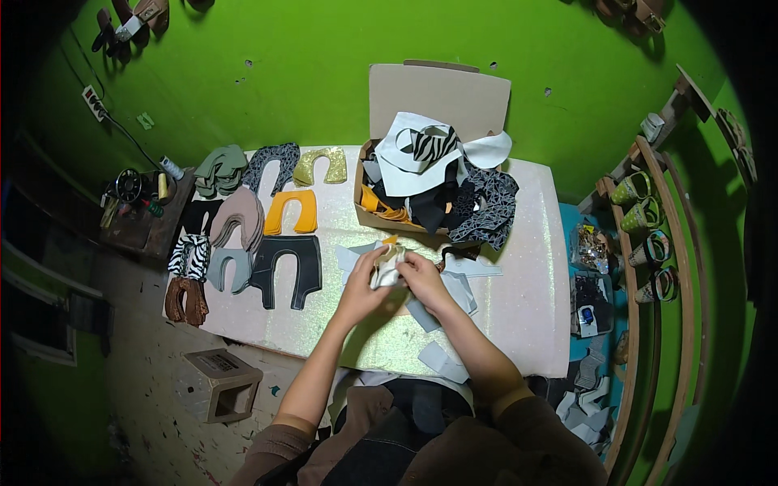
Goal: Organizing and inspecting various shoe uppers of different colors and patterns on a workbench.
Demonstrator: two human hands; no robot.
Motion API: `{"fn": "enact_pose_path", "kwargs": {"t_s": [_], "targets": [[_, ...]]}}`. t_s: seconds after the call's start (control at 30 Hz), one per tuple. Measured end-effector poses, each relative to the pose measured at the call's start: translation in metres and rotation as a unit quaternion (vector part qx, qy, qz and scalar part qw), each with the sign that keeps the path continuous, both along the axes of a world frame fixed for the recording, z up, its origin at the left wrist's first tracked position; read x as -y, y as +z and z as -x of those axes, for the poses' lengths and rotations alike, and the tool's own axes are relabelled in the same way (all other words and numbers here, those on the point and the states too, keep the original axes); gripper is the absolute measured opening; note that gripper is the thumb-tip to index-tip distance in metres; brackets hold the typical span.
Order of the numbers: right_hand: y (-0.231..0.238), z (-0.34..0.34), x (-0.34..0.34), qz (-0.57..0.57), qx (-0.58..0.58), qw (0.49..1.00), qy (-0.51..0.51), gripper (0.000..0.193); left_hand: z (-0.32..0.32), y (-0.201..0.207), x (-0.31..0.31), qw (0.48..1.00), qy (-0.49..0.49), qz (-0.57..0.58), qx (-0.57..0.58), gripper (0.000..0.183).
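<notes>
Over the middle of the table, my left hand [364, 285] and my right hand [424, 282] come together around a small bunch of whitish, shiny scraps [389, 267]. Fingers of both hands are closed on it from either side; its exact shape is hard to make out. A bit of orange material [391, 240] shows just beyond the fingertips. Grey and pale offcuts [459, 290] lie on the table under and beside my right hand. Closer to me rests another pale grey offcut [442, 361].
A cardboard box [374, 220] heaped with scraps stands behind my hands. Stacked U-shaped pieces, such as orange [279, 217] and black [271, 255], cover the table's left side. A sewing machine table [134, 215] is at far left, a shoe rack [640, 324] at right, a stool [217, 385] below.
</notes>
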State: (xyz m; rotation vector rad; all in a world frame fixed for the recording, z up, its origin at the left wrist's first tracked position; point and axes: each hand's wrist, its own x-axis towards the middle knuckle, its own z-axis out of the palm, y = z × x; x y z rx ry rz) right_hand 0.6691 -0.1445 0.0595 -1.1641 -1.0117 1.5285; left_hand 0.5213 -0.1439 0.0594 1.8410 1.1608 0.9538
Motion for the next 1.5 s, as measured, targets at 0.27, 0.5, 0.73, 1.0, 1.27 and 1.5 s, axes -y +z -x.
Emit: {"fn": "enact_pose_path", "kwargs": {"t_s": [0.27, 0.5, 0.73, 1.0, 1.27, 1.5], "targets": [[0.006, 0.001, -0.005, 0.002, -0.005, 0.997, -0.079, 0.016, 0.048, 0.002, -0.008, 0.975, 0.176, -0.106, -0.078, 0.036], [0.015, 0.030, -0.005, 0.111, -0.074, 0.991, 0.003, 0.017, 0.039, 0.018, 0.006, 0.997, -0.044, -0.021, -0.065, 0.060], [0.006, 0.034, -0.020, -0.091, 0.215, 0.972, 0.019, 0.035, 0.081, 0.007, -0.004, 0.993, 0.047, 0.103, 0.044, 0.020], [0.031, 0.062, -0.049, -0.200, 0.145, 0.904, 0.348, 0.043, 0.121, 0.054, -0.020, 0.972, -0.130, 0.195, -0.024, 0.021], [0.025, 0.087, -0.065, -0.118, 0.192, 0.901, 0.371, 0.033, 0.175, 0.049, -0.046, 0.980, -0.030, 0.196, 0.009, 0.022], [-0.004, 0.112, -0.069, -0.023, 0.027, 0.945, 0.326, 0.036, 0.203, 0.019, -0.063, 0.958, 0.005, 0.252, 0.138, 0.021]]}}
